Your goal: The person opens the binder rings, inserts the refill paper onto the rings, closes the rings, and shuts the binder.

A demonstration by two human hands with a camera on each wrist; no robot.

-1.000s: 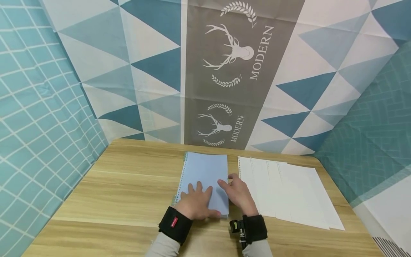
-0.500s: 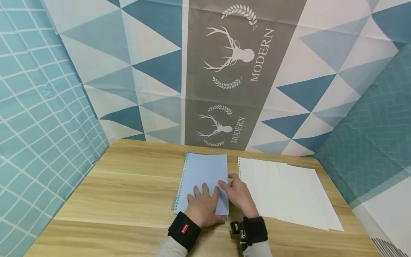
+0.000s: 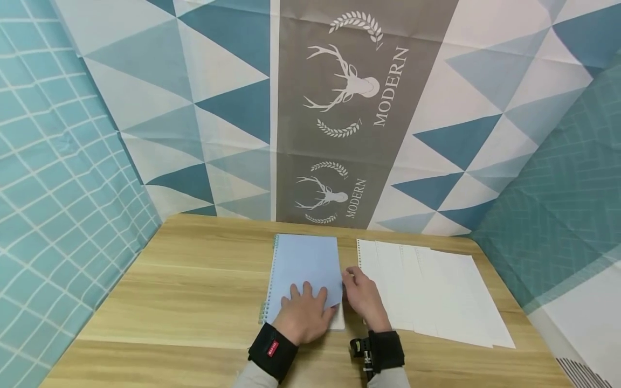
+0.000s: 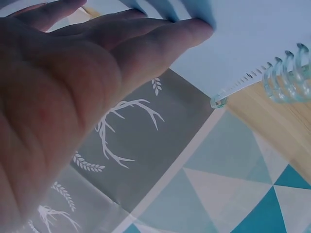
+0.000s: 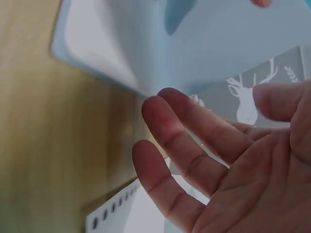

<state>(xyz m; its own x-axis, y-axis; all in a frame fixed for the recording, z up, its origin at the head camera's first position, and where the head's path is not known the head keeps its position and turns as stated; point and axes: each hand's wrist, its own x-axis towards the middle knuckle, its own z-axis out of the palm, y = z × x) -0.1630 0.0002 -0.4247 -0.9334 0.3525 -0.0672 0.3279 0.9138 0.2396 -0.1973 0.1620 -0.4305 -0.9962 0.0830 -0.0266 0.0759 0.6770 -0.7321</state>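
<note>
Blue-covered notebook [image 3: 305,264] on a wooden worktop [image 3: 170,291], cover corner lifted over white pages [image 3: 339,320], left hand [image 3: 304,317] hiding its lower part, fingers spread, right hand [image 3: 366,296] fingers apart, between notebook and overlapping punched sheets [image 3: 451,296], triangle-patterned backdrop [image 3: 233,113] behind.

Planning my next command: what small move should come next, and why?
Probably pinch the blue cover by its right edge with the right hand: its near right corner, at the left hand, is raised, baring a white page, and the right hand is close beside that edge.
</note>
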